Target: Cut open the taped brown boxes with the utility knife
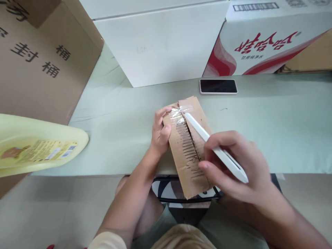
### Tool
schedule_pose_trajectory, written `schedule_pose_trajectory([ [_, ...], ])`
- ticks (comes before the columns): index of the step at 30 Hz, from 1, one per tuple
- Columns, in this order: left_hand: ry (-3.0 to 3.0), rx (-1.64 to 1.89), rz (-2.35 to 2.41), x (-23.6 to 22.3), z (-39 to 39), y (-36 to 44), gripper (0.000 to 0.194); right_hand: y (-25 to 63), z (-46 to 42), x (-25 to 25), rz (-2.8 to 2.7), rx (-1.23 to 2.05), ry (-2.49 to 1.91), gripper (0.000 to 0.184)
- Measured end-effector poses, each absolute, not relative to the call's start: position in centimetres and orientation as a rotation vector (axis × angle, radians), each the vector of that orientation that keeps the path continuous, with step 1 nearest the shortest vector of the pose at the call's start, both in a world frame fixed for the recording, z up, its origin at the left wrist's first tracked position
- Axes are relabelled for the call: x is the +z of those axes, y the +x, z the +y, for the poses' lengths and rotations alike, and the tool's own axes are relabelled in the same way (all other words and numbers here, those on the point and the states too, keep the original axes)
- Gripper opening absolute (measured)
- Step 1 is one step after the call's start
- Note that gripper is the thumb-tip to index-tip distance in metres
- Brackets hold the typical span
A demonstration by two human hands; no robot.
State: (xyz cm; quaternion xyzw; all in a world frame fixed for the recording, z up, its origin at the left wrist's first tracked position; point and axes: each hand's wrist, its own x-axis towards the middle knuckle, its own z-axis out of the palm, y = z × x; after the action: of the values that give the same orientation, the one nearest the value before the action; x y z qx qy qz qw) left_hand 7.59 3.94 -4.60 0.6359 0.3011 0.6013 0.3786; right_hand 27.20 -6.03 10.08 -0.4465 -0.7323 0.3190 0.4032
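A small brown cardboard box lies on the pale green table, overhanging its front edge. Clear tape covers the box's far end and its top seam looks torn. My left hand grips the box's left edge, fingers curled round it. My right hand is closed on a white pen-shaped tool, and its tip rests on the seam near the tape.
A dark phone lies flat behind the box. A large brown carton stands at the left, a white box and a red-and-white carton at the back. A yellow bottle juts in from the left.
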Motion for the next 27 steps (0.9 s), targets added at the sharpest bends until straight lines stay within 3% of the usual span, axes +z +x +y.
schedule_pose_trajectory([
  [12,1.683,1.489,0.877,-4.0,3.6,7.2,0.049,25.3,-6.0,8.8,-2.164,0.188,-1.275,0.010],
  [27,1.720,1.471,0.885,-3.7,3.6,7.1,0.048,25.0,-5.8,8.2,-2.201,0.086,-1.330,0.008],
])
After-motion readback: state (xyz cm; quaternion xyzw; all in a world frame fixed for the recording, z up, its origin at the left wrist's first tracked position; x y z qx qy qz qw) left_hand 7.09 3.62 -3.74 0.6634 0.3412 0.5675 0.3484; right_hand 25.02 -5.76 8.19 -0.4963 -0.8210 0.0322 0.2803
